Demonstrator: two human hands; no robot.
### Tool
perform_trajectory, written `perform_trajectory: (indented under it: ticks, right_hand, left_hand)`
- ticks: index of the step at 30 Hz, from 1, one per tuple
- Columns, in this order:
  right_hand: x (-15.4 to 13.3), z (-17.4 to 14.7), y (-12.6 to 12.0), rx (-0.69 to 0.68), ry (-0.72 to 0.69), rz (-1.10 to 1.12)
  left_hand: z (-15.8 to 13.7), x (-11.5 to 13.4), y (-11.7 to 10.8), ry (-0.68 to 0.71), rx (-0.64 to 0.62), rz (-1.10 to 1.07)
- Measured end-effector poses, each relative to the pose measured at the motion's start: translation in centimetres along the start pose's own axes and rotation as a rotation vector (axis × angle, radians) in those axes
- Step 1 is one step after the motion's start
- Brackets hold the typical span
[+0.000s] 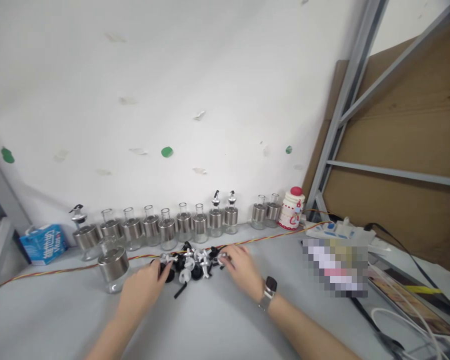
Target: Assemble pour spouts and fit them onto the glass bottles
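Note:
A loose pile of bottle pourers point(185, 275), with silver, white and black parts, lies in the middle of the table. My left hand point(148, 282) reaches the pile's left edge, its fingers curled among the pieces; what sits between them is partly hidden. At the right edge, my right hand point(243, 270) pinches a silver pourer point(222, 258) between thumb and fingers. One larger glass bottle with a metal sleeve point(113, 262) stands uncapped just left of my left hand. A short black tube point(180, 290) lies in front of the pile.
Along the wall stands a row of sleeved glass bottles point(167, 230), a few fitted with pourers. A twisted cable point(262, 237) crosses behind the pile. At left is a blue box point(45, 245); at right are a red-lidded white jar point(291, 210), a power strip point(333, 230) and wires.

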State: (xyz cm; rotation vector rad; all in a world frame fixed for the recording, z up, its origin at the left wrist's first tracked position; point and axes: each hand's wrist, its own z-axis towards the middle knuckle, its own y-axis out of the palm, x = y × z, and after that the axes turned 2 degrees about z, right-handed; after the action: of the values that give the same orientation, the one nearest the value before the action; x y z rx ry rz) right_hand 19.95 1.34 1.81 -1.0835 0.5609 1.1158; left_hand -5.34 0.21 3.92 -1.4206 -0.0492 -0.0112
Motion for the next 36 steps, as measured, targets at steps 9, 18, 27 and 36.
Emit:
perform_trajectory:
  ticks: [9, 18, 27, 36]
  right_hand:
    - [-0.5, -0.9, 1.1, -0.202, -0.705, -0.892]
    - [-0.9, -1.1, 1.0, -0.187, -0.727, -0.888]
    - [-0.6, -1.2, 1.3, -0.209, -0.706, -0.888]
    - [-0.7, -1.3, 1.3, -0.227, -0.672, -0.888]
  left_hand:
    - [-0.3, 0.3, 1.7, 0.094, 0.099, 0.051]
    - [-0.1, 0.5, 2.2, 0.125, 0.063, 0.063]
    - [-0.2, 0.7, 2.0, 0.133, 0.076, 0.027]
    - [-0.8, 1.6, -0.3, 0.059, 0.208, -0.506]
